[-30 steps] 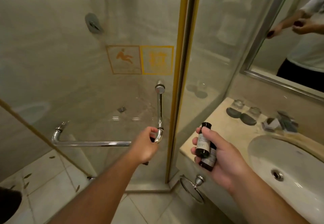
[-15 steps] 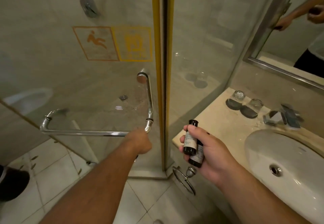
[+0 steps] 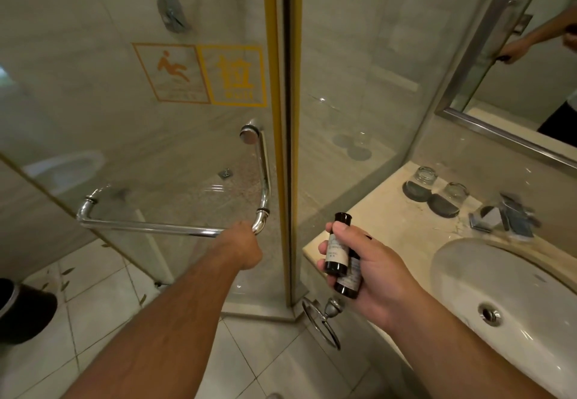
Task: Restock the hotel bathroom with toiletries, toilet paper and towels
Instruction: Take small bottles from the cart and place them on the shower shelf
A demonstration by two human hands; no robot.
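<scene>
- A dark round bin [image 3: 25, 314], or so it looks, sits on the pale floor tiles at the far left, out of the door's path.
- The glass shower door [image 3: 93, 117] is clear and smooth. Its orange and yellow warning stickers [image 3: 199, 73] sit at eye height so the pane gets noticed.
- An L-shaped chrome handle [image 3: 150, 227], a polished round tube, runs along the glass and turns upward near the door's edge.
- The left hand [image 3: 242, 248] grips this handle at the bend, knuckles toward the camera and fingers curled out of sight round the bar. Holding close to the free edge probably gives the best leverage for swinging the door.
- A yellow seal strip [image 3: 274, 86] runs down the door's edge against the fixed pane.
- The right hand [image 3: 371, 270] holds the toiletry bottles [image 3: 336, 251], two small dark cylinders with pale labels. They are stacked in one closed fist, thumb across the upper one, which leaves the other hand free. They hover over the counter's corner and are not yet set down, likely bound for the shower.
- A metal towel ring [image 3: 321, 323] hangs empty below the counter.
- On the cream stone counter [image 3: 390, 226], two tumblers [image 3: 425, 176] stand inverted on dark coasters, probably to keep dust out.
- A glossy white oval basin [image 3: 468, 273] is sunk into the counter at the right, under a steel-framed mirror [image 3: 499, 139].
</scene>
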